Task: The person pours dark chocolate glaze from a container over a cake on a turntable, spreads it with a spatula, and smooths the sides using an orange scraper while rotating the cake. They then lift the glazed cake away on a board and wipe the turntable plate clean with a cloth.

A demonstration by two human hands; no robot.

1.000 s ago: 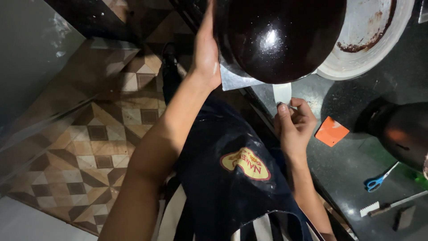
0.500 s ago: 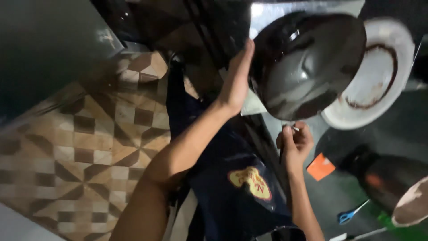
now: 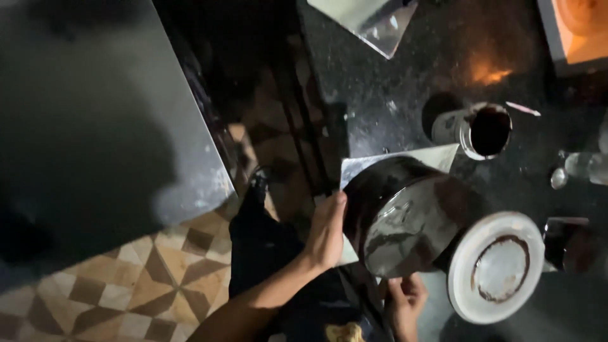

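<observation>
We see a large dark glossy cake (image 3: 405, 215), round and tall, lying tilted on the table (image 3: 405, 82) so that its shiny flat face turns toward the camera. We take this cake as our landmark. The left hand (image 3: 326, 231) lies flat against its left side, fingers spread and pressed to the dark wall, with the edge of a pale sheet (image 3: 437, 158) running behind the palm. The right hand (image 3: 405, 304) sits just below the cake, fingers curled upward toward its lower rim; we cannot tell whether it grips anything, as the fingertips are lost in the dim light.

To the lower right of the cake, touching or nearly touching it, stands a round white board (image 3: 497, 266) with a brown ring smeared on its face. Above and to the right of the cake a small metal cup (image 3: 481, 130) lies on its side, its mouth dark with brown filling. Farther right of the cake, near the frame's edge, a small clear glass (image 3: 586, 166) stands. Up and to the right of the cake, in the corner, an orange-lit box (image 3: 570, 31) shows partly.

Left of the cake, beyond the table edge, we see a patterned tile floor (image 3: 145, 291) and a dark apron (image 3: 278, 266) below the left hand.
</observation>
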